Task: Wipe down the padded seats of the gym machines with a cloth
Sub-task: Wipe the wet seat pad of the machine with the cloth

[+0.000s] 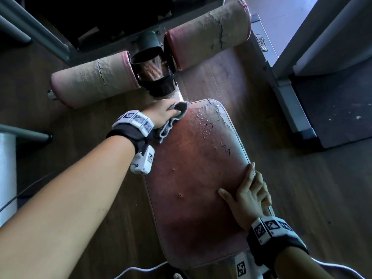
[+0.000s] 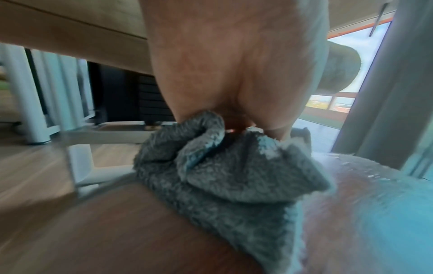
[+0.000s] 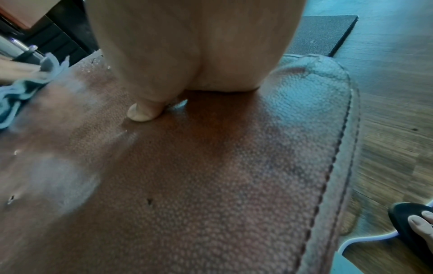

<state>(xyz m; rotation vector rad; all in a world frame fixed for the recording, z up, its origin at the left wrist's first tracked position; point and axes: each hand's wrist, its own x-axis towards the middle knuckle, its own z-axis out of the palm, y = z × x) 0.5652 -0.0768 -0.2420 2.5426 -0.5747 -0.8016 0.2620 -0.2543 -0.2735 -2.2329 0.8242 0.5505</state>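
Note:
A worn reddish-brown padded seat (image 1: 193, 178) fills the middle of the head view, with water drops and cracked vinyl at its far right corner. My left hand (image 1: 163, 113) grips a crumpled grey cloth (image 1: 177, 111) and presses it on the seat's far left corner. From the left wrist, the cloth (image 2: 222, 176) bunches under the palm on the seat (image 2: 117, 231). My right hand (image 1: 247, 194) holds the seat's right edge, thumb on top and fingers curled over the side. In the right wrist view the thumb (image 3: 143, 113) presses on the seat (image 3: 211, 185).
Two cracked beige roller pads (image 1: 90, 81) (image 1: 209, 35) flank a dark post (image 1: 153, 63) beyond the seat. A grey machine frame (image 1: 281, 87) runs along the right and a black mat (image 1: 332, 109) lies by it. A white cable (image 1: 141, 270) crosses the wood floor near my sandalled foot (image 3: 417, 222).

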